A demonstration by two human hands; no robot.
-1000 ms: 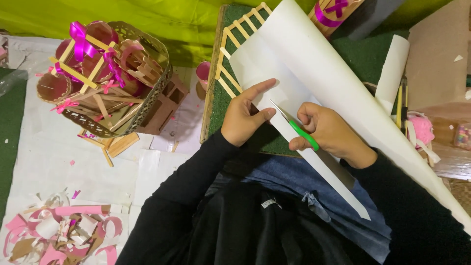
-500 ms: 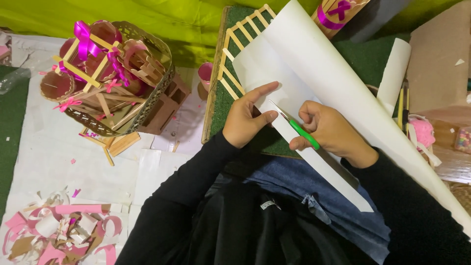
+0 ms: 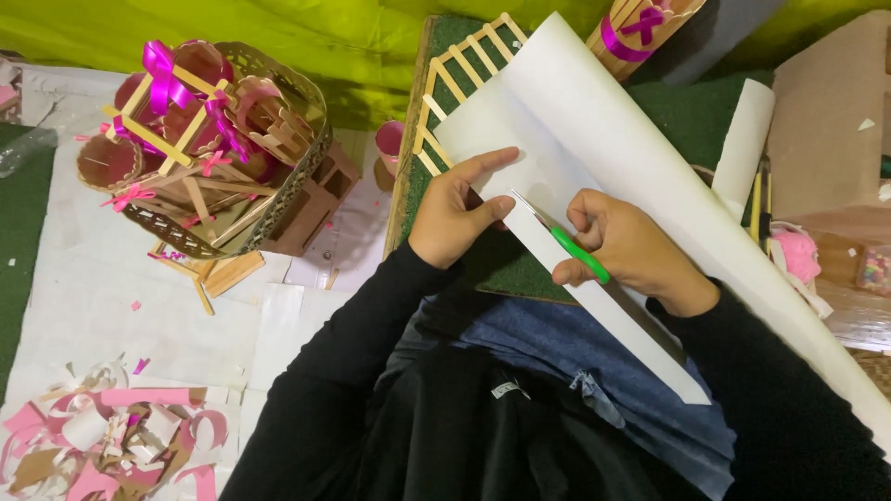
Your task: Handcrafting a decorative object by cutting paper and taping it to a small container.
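- Since the earlier frames, almost nothing has shifted: your right hand [image 3: 631,246] has crept a little further along the paper with the scissors [image 3: 557,237], and the cut strip [image 3: 613,320] hangs a touch longer toward your lap.
- Head view, right hand: your fingers are clamped on the green handle of the scissors. Thin blades point up and left into the white paper sheet [image 3: 594,148]; whether the blades are apart or together is too fine to tell.
- Head view, left hand [image 3: 459,209]: it is clamped on the sheet's edge just left of the blades, thumb on top of the paper, index finger stretched along it.
- Paper sheet: large, white, curling into a loose roll, lying diagonally from top centre down to the right edge, over the green board [image 3: 483,264] resting on your knees. The narrow strip runs down from the scissors across your blue jeans.
- Stick fence [image 3: 464,65]: pale craft sticks, fixed along the board's left edge, partly under the sheet.
- Left of you: a craft-stick model with pink ribbons [image 3: 209,148] on white paper, well apart from both hands.
- Bottom left corner: a heap of pink and white scraps [image 3: 102,441].
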